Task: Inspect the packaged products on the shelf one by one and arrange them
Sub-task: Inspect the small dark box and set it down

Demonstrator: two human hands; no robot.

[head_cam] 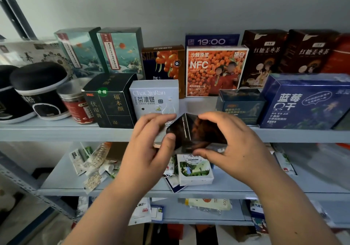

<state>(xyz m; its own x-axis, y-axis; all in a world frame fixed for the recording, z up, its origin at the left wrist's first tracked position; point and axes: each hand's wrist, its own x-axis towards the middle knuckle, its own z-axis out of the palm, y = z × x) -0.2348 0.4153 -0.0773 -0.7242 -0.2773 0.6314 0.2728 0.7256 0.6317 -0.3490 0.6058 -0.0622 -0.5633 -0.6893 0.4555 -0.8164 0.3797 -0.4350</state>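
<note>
1. Although the shelf is crowded, its largest readable pack is the blue box, marked "蓝莓干".
2. Orange box reads "NFC" and "沙棘原浆"; white box reads "ChaQinRan".
3. Left hand and right hand pinch the small dark carton at opposite ends, in front of the shelf edge.
4. Likely light, glossy, crushable: grip its stiff edges.

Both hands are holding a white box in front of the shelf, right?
Not quite: the box is dark, nearly black, not white. The head view shows the left hand and right hand both holding it in front of the shelf.
</note>
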